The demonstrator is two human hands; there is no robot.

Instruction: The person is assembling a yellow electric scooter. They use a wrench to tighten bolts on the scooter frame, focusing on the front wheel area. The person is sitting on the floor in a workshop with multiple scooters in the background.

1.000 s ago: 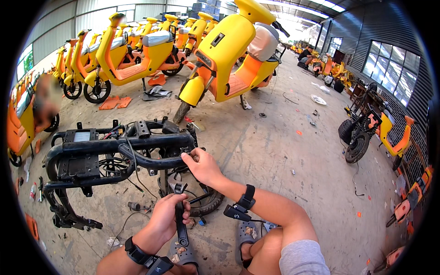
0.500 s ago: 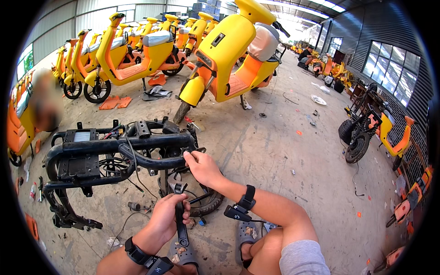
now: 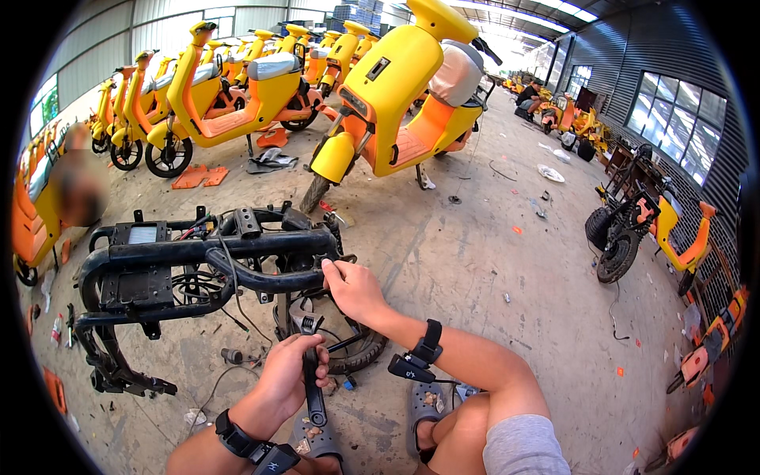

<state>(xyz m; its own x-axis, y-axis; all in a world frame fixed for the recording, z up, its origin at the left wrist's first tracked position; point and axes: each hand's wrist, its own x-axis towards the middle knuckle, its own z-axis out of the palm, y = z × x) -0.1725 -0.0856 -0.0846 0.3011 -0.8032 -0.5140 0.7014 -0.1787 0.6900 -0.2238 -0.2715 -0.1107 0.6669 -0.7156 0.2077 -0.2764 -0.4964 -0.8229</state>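
My left hand [image 3: 291, 368] is wrapped round a black adjustable wrench [image 3: 314, 388]. The wrench stands nearly upright, jaws at the top and the holed end of its handle pointing down. At the near right end of a stripped black scooter frame [image 3: 174, 252], my right hand [image 3: 355, 291] is closed, thumb and fingertips at the frame tube. Anything between those fingertips is too small to make out. The frame lies before me with loose cables [image 3: 198, 283] inside it; below my right hand a wheel [image 3: 366, 352] is partly hidden.
A yellow scooter [image 3: 388, 95] stands just beyond the frame, with rows of others behind it. Orange panels [image 3: 199, 176] and scraps litter the concrete floor. A partly stripped scooter [image 3: 621, 245] stands at right. A person [image 3: 529, 96] sits far back; a blurred figure [image 3: 79, 186] is at left.
My right hand has shifted very slightly to the right at the frame's end. The left hand and the wrench have stayed in place.
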